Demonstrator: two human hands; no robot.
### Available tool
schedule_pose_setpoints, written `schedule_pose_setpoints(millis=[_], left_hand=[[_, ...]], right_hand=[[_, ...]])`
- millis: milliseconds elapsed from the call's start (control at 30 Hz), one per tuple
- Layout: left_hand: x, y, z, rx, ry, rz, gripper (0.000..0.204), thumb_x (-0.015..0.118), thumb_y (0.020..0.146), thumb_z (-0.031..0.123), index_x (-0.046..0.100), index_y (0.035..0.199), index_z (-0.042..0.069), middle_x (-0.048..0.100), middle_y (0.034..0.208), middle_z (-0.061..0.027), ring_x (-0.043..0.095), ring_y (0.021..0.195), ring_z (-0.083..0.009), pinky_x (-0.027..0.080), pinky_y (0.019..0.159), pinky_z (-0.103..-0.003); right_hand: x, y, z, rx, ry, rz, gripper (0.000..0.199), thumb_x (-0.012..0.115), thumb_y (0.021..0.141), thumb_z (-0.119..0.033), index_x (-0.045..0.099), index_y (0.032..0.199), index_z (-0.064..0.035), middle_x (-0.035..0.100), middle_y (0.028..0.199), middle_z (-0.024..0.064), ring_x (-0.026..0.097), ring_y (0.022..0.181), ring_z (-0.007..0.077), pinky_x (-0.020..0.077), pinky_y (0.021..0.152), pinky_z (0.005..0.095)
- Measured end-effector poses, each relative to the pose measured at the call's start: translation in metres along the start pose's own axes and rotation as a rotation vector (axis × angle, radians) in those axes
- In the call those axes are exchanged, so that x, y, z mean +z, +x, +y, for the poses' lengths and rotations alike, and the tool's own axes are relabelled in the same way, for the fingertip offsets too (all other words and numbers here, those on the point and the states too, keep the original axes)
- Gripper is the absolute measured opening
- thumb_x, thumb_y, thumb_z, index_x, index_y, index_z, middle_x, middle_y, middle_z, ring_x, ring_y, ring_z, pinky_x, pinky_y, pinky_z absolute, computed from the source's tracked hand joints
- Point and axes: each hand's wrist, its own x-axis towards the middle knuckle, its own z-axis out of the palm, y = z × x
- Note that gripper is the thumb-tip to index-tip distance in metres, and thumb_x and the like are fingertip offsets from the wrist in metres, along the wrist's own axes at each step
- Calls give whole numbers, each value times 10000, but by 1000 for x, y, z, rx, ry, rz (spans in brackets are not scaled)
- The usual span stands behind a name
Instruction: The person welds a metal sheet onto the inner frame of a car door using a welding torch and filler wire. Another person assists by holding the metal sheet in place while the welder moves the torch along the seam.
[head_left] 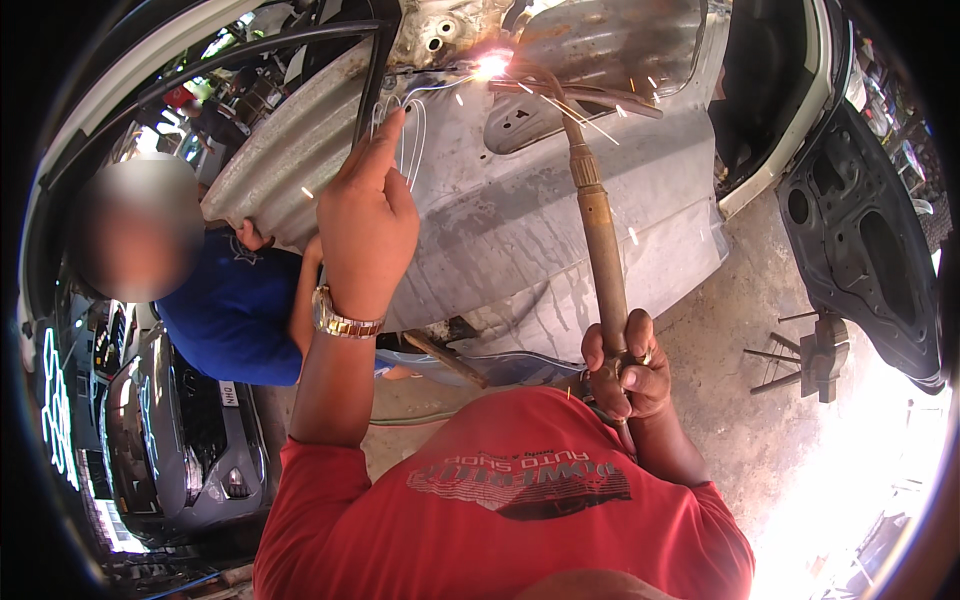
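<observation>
At top centre, against bare panel [520, 200]: torch [600, 240], brass, long, nearly upright, tip at flame [492, 66], sparks scattering right.
Right hand [625, 365]: clenched round torch's lower end, above red shirt [500, 500].
Left hand [365, 225]: raised, fingers closed on thin rod [410, 125], forefinger pointing up along panel; rod looping toward flame. Wristwatch [345, 322], metal band, on that wrist.
Left of panel: second person, blue shirt [235, 310], one hand [250, 237] on panel's lower edge.
Far right: dark door [870, 250], detached, leaning; stand [815, 355] on concrete floor [740, 400].
Lower left: grey car [170, 440].
</observation>
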Motion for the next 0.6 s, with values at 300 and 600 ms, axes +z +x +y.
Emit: schedule_pose_setpoints(millis=[300, 600], left_hand=[[-1, 1, 0, 2, -13, -26, 550, 589, 926, -65, 656, 1443, 110, 718, 1291, -230, 747, 950, -410, 598, 776, -440], [-1, 3, 2, 4, -25, -41, 563, 588, 923, -68, 650, 1452, 113, 717, 1307, -213, 746, 925, -405, 599, 772, -439]], right_hand=[[2, 1, 0, 7, 3, 22, 335, 666, 940, 61, 412, 1043, -130, 541, 1142, 360, 593, 441, 180, 475, 335, 246], [2, 1, 0, 5, 5, 19, 339, 667, 937, 60, 407, 1034, -133, 541, 1142, 359, 583, 436, 172, 471, 330, 245]])
